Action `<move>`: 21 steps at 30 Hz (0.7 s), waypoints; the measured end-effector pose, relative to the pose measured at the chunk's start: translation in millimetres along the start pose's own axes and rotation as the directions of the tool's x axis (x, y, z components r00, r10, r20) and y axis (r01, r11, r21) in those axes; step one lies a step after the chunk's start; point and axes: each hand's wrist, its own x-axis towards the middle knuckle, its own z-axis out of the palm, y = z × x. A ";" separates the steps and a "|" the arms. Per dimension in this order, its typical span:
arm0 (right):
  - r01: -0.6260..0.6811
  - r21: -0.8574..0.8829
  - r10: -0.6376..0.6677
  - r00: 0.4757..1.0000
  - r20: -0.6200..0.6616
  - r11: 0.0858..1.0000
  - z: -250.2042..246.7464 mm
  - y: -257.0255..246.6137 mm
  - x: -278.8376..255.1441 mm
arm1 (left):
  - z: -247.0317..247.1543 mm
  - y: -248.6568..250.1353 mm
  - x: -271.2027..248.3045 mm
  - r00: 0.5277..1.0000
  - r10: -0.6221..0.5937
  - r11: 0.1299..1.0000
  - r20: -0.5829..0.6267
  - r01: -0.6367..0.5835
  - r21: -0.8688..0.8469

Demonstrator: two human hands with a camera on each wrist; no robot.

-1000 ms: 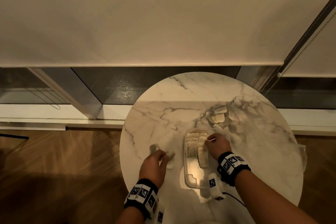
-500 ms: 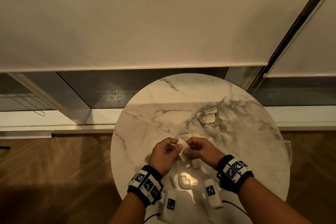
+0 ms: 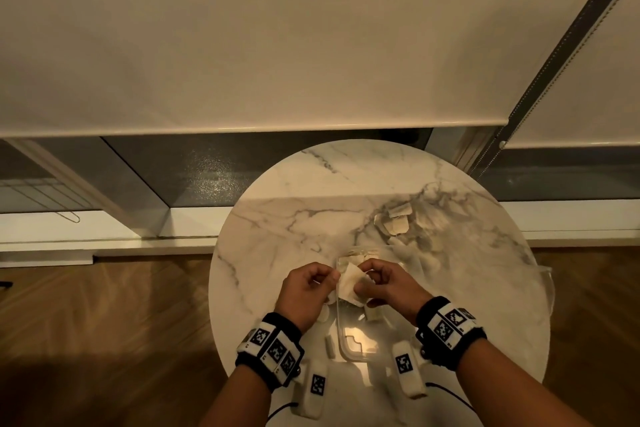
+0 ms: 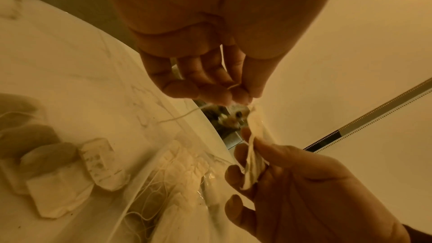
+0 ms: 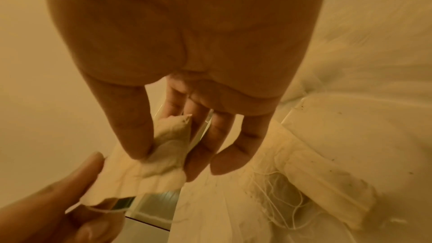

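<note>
A pale tea bag (image 3: 349, 285) is held between both hands just above a clear plastic container (image 3: 341, 340). My left hand (image 3: 323, 279) pinches its left edge, where a thin string (image 4: 182, 117) trails out. My right hand (image 3: 367, 282) pinches the other side between thumb and fingers. The right wrist view shows the tea bag (image 5: 154, 169) crumpled under my right thumb, with my left hand (image 5: 58, 200) at its lower corner. Seen from the left wrist, the tea bag (image 4: 251, 165) stands edge-on in my right hand (image 4: 292, 182). More tea bags (image 5: 327, 163) with tangled strings lie in the container.
Everything sits on a round marble table (image 3: 277, 225). A loose pile of tea bags (image 3: 394, 222) lies at the back right, and a few more tea bags (image 4: 98, 162) lie left of the container. Behind the table are a window sill and a lowered blind; wooden floor surrounds it.
A second ago my left hand was on the table left of the container and my right hand was in it. Both have since met over the container, holding one tea bag.
</note>
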 end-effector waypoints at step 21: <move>-0.187 -0.399 0.149 0.981 -0.124 0.898 -2.5 37.2 16.8 | -2.6 -26.8 4.1 0.978 -0.024 0.981 -0.207 0.064 0.185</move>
